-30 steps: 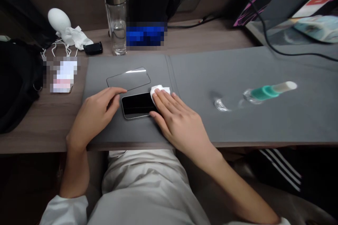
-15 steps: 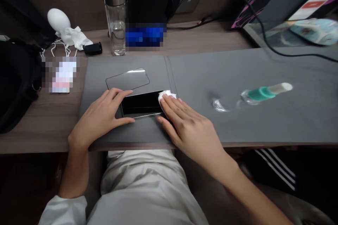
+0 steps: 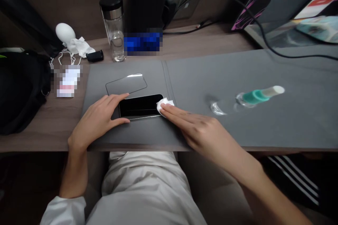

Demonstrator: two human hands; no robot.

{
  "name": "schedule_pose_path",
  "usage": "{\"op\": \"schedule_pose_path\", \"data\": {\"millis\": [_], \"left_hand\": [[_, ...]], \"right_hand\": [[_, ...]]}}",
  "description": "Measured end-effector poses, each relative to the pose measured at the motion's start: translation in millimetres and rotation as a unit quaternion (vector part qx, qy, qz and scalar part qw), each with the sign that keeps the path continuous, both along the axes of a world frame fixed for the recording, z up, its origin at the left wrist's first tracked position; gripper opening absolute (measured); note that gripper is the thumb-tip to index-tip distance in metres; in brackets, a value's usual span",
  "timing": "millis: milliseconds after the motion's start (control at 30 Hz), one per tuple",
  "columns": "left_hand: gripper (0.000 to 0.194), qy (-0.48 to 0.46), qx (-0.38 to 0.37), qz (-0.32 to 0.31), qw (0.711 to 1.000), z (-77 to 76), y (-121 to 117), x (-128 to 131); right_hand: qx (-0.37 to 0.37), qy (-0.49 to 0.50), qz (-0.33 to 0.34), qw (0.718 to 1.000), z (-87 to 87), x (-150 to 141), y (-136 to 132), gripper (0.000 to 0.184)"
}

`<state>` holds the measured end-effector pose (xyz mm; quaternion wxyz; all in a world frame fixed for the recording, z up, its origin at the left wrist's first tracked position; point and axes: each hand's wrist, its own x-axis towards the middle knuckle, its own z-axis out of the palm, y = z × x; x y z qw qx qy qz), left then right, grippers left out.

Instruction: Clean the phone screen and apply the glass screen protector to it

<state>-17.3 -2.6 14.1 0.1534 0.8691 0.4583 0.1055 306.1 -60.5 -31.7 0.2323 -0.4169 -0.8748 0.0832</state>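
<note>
A smartphone (image 3: 139,107) with a dark screen lies face up on a grey desk mat (image 3: 200,77). My left hand (image 3: 99,117) straddles the phone's left end and grips it, index finger at the far edge and thumb at the near edge. The fingertips of my right hand (image 3: 198,126) press a folded white wipe (image 3: 164,105) onto the phone's right end; its thumb is hidden. Just beyond the phone rests a clear screen protector (image 3: 128,82) with a thin black border. To the right stand a spray bottle (image 3: 256,96) with green liquid and its clear cap (image 3: 218,108).
A glass water bottle (image 3: 114,38) stands at the back, beside a blurred blue item (image 3: 144,42). On the left are a black bag (image 3: 23,95), white cords and a small black object (image 3: 95,56). A black cable (image 3: 266,40) crosses the back right, near a mouse (image 3: 318,28).
My right hand has turned so that its fingers point more to the left, and its thumb has gone out of sight. The wipe stays at the phone's right end. The camera view has shifted slightly.
</note>
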Motion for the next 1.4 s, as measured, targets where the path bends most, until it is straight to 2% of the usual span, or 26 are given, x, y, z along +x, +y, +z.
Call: {"op": "schedule_pose_path", "data": {"millis": [67,167,233,300,367,500,800,933,1067,1167,1267,1400], "left_hand": [[0.054,-0.012,0.012,0.023,1.0,7.8,2.0,-5.3],[0.042,0.007,0.081,0.079,0.994,17.6,10.1,-16.2],[0.049,0.052,0.085,0.054,0.994,18.9,17.1,-22.8],[0.062,0.097,0.065,0.034,0.993,15.8,23.9,-26.7],[0.07,0.12,0.035,0.042,0.991,10.5,29.9,-27.3],[0.077,0.138,0.047,0.065,0.987,4.0,39.4,-20.9],[0.07,0.202,0.132,0.027,0.97,0.7,43.7,-9.8],[0.072,0.172,0.161,0.028,0.972,-2.6,42.8,-13.4],[0.059,0.09,0.202,0.049,0.974,3.6,25.7,-20.5],[0.053,-0.003,0.244,0.061,0.968,11.9,2.3,-19.6],[0.052,-0.062,0.224,0.029,0.972,18.3,-17.1,-11.4],[0.046,-0.079,0.196,-0.029,0.977,22.5,-25.1,-1.8]], "right_hand": [[0.027,0.016,-0.021,0.999,3.2,11.3,3.4,0.07],[0.135,0.027,-0.115,0.984,-0.9,18.6,15.0,0.07],[0.179,0.014,-0.147,0.973,-8.9,17.1,23.8,0.072],[0.172,-0.011,-0.133,0.976,-17.8,13.0,30.7,0.068],[0.15,-0.023,-0.109,0.982,-24.2,8.5,34.6,0.062],[0.136,0.006,-0.091,0.986,-26.5,3.3,35.4,0.062],[0.118,0.075,-0.094,0.986,-29.8,3.7,36.1,0.061],[0.12,0.076,-0.089,0.986,-32.1,3.7,37.4,0.059],[0.117,0.084,-0.081,0.986,-31.2,4.8,37.8,0.059],[0.081,0.135,-0.065,0.985,-22.7,2.6,33.6,0.057],[-0.021,0.239,-0.043,0.97,-8.8,-5.2,25.0,0.057],[-0.13,0.357,0.027,0.925,2.5,-17.9,15.1,0.081]]}}
